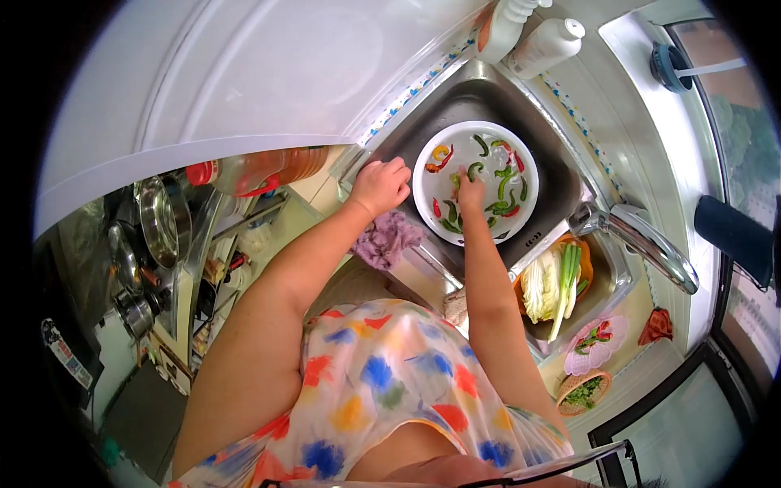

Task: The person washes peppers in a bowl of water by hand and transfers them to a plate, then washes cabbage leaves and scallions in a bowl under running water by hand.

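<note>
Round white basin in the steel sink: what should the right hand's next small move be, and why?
Perhaps lift the curled green pepper with the right hand: it is right at that hand, though the grip is unclear, while other red and green peppers lie scattered about the round white basin.

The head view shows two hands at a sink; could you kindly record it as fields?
Right hand: in white basin, close to a green pepper; grip unclear
Left hand: left of white basin
White basin: in sink, with red and green peppers
Orange bowl: in smaller compartment, with cabbage and spring onions
Beside sink: pink plate, basket of greens
</note>
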Demonstrator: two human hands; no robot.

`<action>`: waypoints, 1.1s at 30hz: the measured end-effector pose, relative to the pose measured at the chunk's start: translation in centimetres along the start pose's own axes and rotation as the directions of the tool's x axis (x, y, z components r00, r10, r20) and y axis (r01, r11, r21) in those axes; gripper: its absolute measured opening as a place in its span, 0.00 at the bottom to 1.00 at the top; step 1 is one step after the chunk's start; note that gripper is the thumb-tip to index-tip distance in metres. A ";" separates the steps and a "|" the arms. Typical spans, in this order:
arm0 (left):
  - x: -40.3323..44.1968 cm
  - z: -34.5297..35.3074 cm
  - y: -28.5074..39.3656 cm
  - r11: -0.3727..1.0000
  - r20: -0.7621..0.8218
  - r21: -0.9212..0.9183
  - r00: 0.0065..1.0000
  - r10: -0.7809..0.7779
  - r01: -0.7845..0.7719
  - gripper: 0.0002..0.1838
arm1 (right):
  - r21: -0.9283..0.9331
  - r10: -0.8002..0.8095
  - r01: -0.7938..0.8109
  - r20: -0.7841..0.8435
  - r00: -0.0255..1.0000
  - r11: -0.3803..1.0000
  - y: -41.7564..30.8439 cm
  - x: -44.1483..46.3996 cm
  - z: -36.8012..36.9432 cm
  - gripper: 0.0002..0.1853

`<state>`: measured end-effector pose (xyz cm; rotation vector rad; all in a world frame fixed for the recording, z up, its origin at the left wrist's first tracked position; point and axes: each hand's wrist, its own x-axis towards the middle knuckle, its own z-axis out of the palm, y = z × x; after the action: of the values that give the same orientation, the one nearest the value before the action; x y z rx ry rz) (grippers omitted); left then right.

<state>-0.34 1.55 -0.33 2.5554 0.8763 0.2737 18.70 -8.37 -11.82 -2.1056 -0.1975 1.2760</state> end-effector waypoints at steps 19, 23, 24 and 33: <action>0.0 0.3 -0.1 1.000 -0.012 -0.001 1.000 0.006 -0.006 0.04 | -0.039 -0.153 0.220 0.604 0.782 0.975 1.4 -1.0 0.2 0.38; 0.0 0.4 -0.2 1.000 -0.017 0.006 1.000 0.010 -0.010 0.04 | 0.242 -0.199 0.088 0.484 0.852 0.966 2.5 0.2 -0.7 0.26; 0.0 0.3 -0.2 1.000 -0.018 0.007 1.000 0.009 -0.009 0.04 | 0.388 -0.185 -0.004 0.447 0.875 0.921 1.1 -0.4 -1.4 0.23; 0.1 0.2 -0.1 1.000 -0.009 0.011 1.000 0.006 -0.006 0.04 | 0.021 -0.395 0.396 -0.042 0.918 0.918 2.6 3.3 -1.9 0.17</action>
<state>-0.26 1.59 -0.59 2.5694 0.8762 0.2824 21.45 -9.76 -15.27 -1.9348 -0.5556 0.9891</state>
